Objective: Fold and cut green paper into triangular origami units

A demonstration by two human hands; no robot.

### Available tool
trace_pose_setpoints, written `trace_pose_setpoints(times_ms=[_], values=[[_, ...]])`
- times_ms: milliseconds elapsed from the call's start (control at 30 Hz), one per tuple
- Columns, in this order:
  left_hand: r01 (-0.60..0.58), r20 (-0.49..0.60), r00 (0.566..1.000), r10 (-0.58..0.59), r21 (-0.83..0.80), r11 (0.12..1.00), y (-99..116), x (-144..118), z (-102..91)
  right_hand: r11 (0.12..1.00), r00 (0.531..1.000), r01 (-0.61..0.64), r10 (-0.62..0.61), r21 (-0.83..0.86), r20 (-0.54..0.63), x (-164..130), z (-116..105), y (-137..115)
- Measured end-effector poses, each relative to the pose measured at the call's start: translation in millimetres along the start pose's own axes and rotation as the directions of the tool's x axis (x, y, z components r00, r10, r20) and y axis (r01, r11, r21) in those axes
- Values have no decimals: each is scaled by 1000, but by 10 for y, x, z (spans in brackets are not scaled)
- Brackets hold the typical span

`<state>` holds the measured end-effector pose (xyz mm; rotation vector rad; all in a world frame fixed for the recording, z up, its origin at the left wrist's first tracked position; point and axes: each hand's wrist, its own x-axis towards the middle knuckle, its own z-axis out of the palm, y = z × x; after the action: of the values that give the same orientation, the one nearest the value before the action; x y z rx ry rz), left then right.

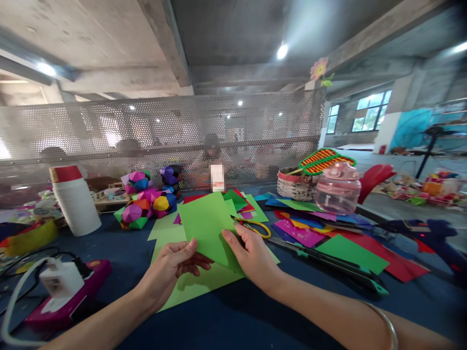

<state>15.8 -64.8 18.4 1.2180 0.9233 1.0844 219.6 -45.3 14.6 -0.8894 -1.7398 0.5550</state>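
Observation:
A bright green sheet of paper [209, 226] is held up in front of me, tilted, between both hands. My left hand [180, 257] pinches its lower left edge, thumb on the front and fingers behind. On the right edge, my right hand [253, 250] grips it with the thumb across the front. Beneath lies a larger pale green sheet [197, 289], flat on the dark blue table [219, 325]. Scissors with yellow handles [260, 226] lie just behind my right hand, partly hidden by it.
At left stand a stack of white paper cups [78, 206], several colourful paper balls [136, 211] and a magenta power strip [69, 296]. To the right lie coloured paper sheets [350, 250], a black-and-green cutter [343, 265], a pink bottle [337, 189], a woven basket [295, 185] and a glue gun [426, 233].

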Motion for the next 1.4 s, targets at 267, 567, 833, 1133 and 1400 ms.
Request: trace_pose_setpoints(times_ms=[267, 567, 833, 1133, 1400], values=[[18, 72, 997, -27, 120, 993, -57, -10, 75, 1000, 1000, -24, 24, 11, 2, -33, 33, 5], [-15, 87, 996, -11, 283, 959, -143, -112, 202, 998, 991, -66, 65, 7, 114, -154, 132, -44], [-58, 32, 998, 50, 289, 956, -100, -84, 148, 995, 991, -80, 85, -52, 107, -105, 100, -8], [-109, 39, 994, 102, 307, 946, -106, -66, 66, 997, 993, -70, 71, -9, 99, -78, 81, -24], [-80, -25, 996, 88, 237, 968, -60, -44, 44, 998, 994, -51, 47, 39, 99, -34, 42, 4]])
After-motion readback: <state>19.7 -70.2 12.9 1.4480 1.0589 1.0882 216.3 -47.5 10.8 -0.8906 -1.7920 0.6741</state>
